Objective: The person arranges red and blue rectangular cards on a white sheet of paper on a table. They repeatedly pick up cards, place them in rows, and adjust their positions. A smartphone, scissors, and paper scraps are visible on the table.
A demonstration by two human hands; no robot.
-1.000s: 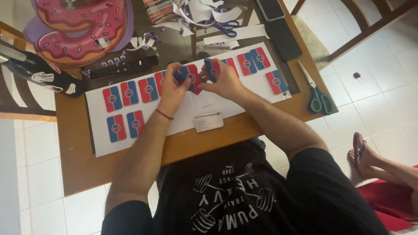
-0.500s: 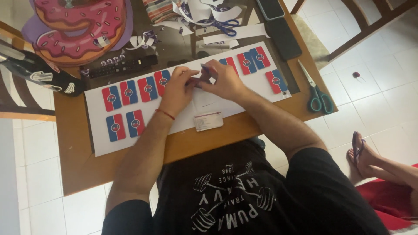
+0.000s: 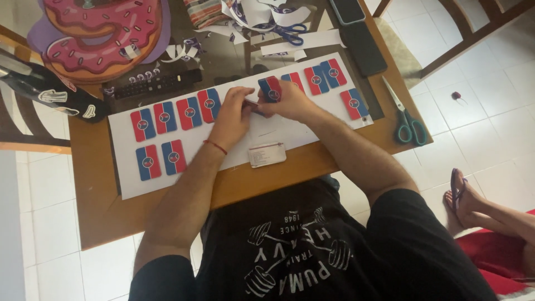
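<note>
A long white sheet (image 3: 128,178) lies on the wooden table (image 3: 95,217) with rows of red-and-blue cards (image 3: 189,111) stuck on it. My two hands meet over the sheet's upper middle. My right hand (image 3: 290,103) has its fingertips on one red-and-blue card (image 3: 270,89), which lies flat in the upper row. My left hand (image 3: 233,116), a red string around its wrist, curls right beside it, fingertips down at the sheet. A thin dark bit shows between the two hands; I cannot tell what it is or which hand holds it.
Teal scissors (image 3: 409,125) lie at the table's right edge; blue scissors (image 3: 290,30) sit among paper scraps at the back. Two dark phones (image 3: 362,47), a pink doughnut cutout (image 3: 95,39), a black remote (image 3: 156,83), a small white label (image 3: 266,154). Another person's sandalled foot (image 3: 462,195) is on the right.
Both hands held the red-and-blue card up above the sheet a second ago. They have lowered it, and it now lies flat in the upper row.
</note>
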